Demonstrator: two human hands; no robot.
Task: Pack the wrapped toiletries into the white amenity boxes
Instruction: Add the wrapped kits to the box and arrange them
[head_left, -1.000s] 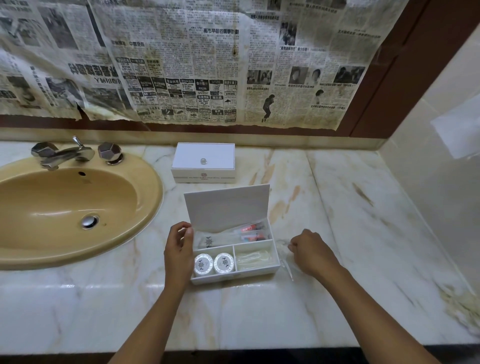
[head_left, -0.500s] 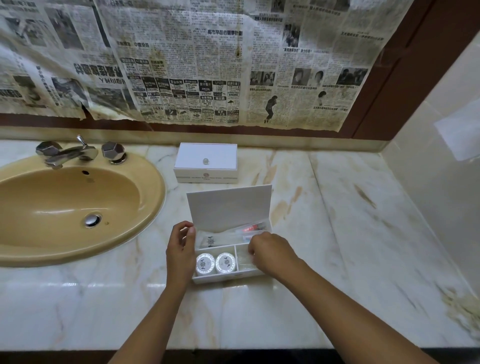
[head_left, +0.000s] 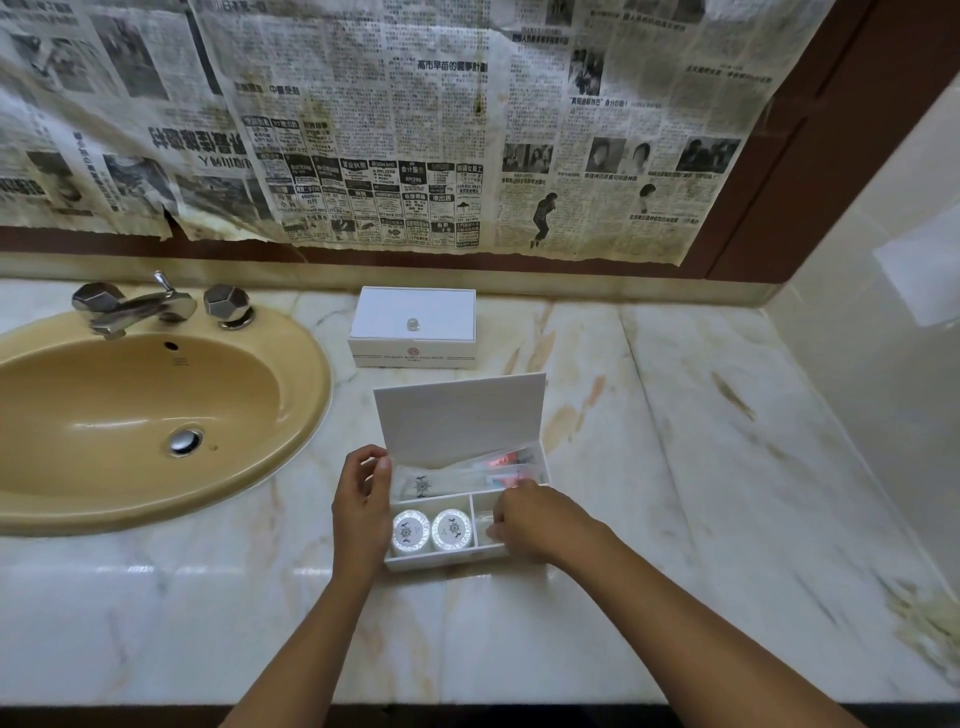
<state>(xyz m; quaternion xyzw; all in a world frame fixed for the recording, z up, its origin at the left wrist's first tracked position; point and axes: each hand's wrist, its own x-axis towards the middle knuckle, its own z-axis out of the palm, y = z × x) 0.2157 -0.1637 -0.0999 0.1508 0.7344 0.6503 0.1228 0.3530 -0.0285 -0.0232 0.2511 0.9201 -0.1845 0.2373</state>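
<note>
just below the frame's centre, an open box (head_left: 470, 558) sits on the marble counter (head_left: 675, 571), its white lid (head_left: 460, 415) standing upright at the back. inside, a long rear compartment holds clear-wrapped toiletries (head_left: 441, 480), one printed with a dark emblem, others showing red at the right end. the front left compartment holds two round soaps (head_left: 431, 531) side by side, white with pleated wrapping and a small dark emblem on top. the front right compartment is mostly covered by the right hand (head_left: 535, 522), whose curled fingers reach down into it onto a clear packet (head_left: 485, 519); whether they pinch it or only touch it, i cannot tell. the left hand (head_left: 361, 506) sits against the box's left wall, its thumb at the near edge and its fingers curled loosely by the rear corner, steadying it.

further up the frame, a second box (head_left: 413, 327) stands closed near the back wall, white with a small clear knob on its lid and a red-lined logo on its front. at the left, a tan sink (head_left: 306, 395) with a chrome tap (head_left: 137, 306). newspaper (head_left: 389, 130) covers the wall across the top of the frame.
</note>
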